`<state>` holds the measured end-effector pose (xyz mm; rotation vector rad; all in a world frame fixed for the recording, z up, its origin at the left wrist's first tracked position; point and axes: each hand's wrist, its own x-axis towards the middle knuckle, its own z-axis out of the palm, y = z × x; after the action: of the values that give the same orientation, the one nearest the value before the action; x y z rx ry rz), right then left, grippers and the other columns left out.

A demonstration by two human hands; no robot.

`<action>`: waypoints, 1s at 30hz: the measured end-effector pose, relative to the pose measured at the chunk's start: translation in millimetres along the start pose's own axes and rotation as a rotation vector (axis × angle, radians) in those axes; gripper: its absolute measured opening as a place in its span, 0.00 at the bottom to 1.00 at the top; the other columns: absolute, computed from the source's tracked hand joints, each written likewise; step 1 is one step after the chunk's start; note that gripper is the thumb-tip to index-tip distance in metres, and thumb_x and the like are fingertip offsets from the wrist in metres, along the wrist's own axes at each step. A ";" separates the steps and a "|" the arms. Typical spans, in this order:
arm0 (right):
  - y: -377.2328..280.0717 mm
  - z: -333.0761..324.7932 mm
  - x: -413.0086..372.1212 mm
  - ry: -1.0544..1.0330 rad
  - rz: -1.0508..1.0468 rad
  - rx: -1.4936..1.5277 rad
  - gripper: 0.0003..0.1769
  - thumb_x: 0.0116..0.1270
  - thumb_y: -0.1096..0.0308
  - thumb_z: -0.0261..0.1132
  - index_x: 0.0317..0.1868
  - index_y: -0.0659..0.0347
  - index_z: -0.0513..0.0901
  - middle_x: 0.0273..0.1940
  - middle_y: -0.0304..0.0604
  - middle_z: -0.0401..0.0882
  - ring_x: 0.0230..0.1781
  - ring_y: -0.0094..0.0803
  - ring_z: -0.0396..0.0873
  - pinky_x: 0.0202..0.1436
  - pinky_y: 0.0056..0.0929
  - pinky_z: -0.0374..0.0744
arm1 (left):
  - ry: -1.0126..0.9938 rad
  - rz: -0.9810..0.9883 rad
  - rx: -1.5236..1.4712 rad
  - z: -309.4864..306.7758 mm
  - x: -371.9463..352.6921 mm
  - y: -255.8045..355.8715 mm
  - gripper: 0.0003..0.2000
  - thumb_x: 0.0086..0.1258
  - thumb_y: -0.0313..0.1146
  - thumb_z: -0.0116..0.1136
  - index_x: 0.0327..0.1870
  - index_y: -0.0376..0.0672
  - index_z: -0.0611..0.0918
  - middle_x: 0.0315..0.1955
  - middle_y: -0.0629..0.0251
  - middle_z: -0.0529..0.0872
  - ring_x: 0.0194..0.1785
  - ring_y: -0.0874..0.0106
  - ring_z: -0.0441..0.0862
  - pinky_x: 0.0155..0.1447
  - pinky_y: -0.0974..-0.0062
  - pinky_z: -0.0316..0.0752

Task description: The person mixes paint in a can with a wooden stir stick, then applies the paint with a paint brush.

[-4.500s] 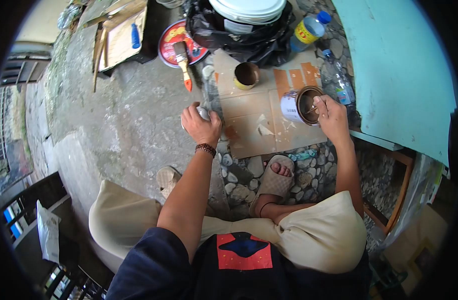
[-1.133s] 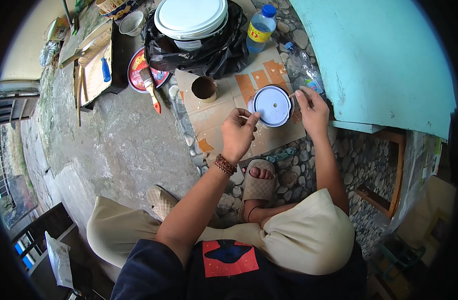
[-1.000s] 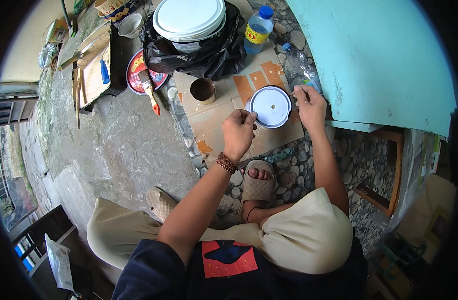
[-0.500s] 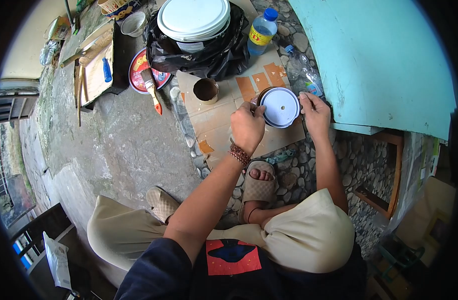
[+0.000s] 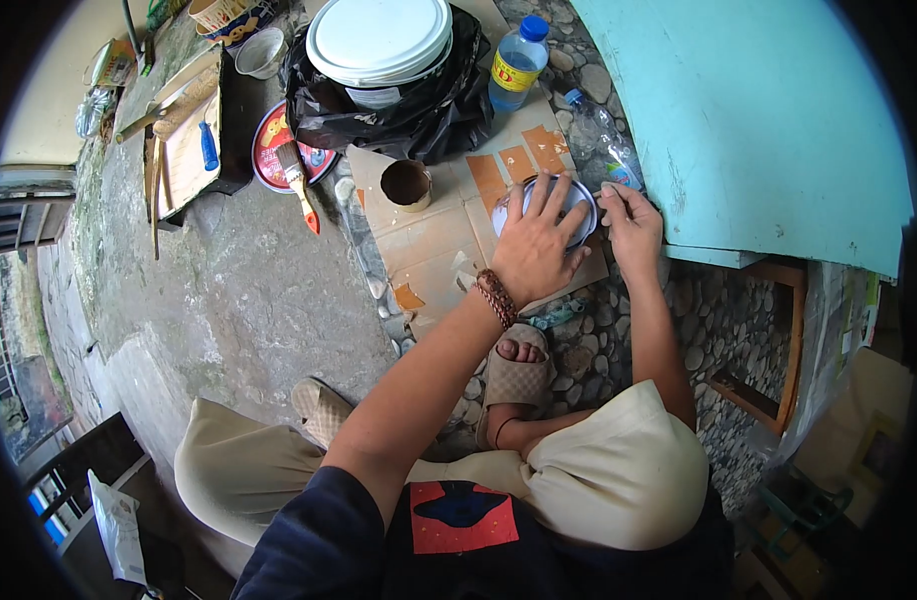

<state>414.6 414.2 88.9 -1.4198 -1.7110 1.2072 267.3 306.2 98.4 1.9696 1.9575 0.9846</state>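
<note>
My left hand (image 5: pixel 542 240) lies spread over the top of a round lid (image 5: pixel 583 200) on a can, its fingers apart and covering most of the lid. At the can's right side my right hand (image 5: pixel 631 220) is closed in a pinch near the rim; what it holds is too small to make out. The can stands on a flat piece of cardboard (image 5: pixel 434 245) with orange patches. To the left on the same cardboard is an open cup (image 5: pixel 407 186) with a dark inside.
A white-lidded bucket (image 5: pixel 379 40) stands in a black bag (image 5: pixel 419 125) beyond the cardboard. Bottles (image 5: pixel 519 65) are behind the can. A brush (image 5: pixel 298 185) rests on a red lid (image 5: pixel 269 150). A turquoise panel (image 5: pixel 759 130) borders the right side.
My left hand has gone from gripping the lid's left edge to lying open across its top. The lid has shifted slightly over the can. My right hand has barely moved.
</note>
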 end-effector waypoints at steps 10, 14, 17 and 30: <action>1.2 -5.1 -3.4 0.012 0.076 0.016 0.17 0.72 0.56 0.68 0.45 0.64 0.86 0.31 0.36 0.84 0.26 0.19 0.74 0.31 0.20 0.72 | -0.038 -0.025 0.046 -0.3 -0.4 -6.1 0.29 0.57 0.52 0.71 0.58 0.49 0.79 0.69 0.42 0.67 0.70 0.47 0.64 0.68 0.48 0.59; -2.4 -4.1 -4.3 0.011 0.089 0.040 0.17 0.71 0.56 0.68 0.45 0.64 0.86 0.31 0.35 0.84 0.26 0.18 0.74 0.31 0.20 0.72 | -0.073 -0.061 0.023 -0.3 3.4 -5.8 0.31 0.56 0.52 0.72 0.59 0.48 0.79 0.68 0.40 0.67 0.68 0.46 0.66 0.68 0.48 0.59; -1.1 -3.2 -5.0 0.017 0.100 0.040 0.17 0.71 0.56 0.69 0.45 0.65 0.86 0.31 0.35 0.83 0.26 0.18 0.74 0.31 0.20 0.73 | -0.035 -0.058 0.046 0.4 3.1 -7.2 0.32 0.55 0.52 0.73 0.59 0.47 0.79 0.67 0.40 0.68 0.67 0.46 0.66 0.68 0.48 0.58; -3.0 -0.9 -8.1 0.077 -0.267 -0.118 0.10 0.68 0.67 0.70 0.38 0.66 0.81 0.26 0.36 0.81 0.23 0.19 0.74 0.29 0.24 0.74 | 0.271 -0.288 -0.050 -8.2 -92.7 -17.7 0.34 0.53 0.49 0.76 0.58 0.42 0.76 0.68 0.44 0.70 0.67 0.49 0.68 0.69 0.51 0.55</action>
<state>416.1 406.6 92.8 -1.2391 -1.8740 0.9092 257.1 217.9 65.5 1.5352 2.2502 1.2575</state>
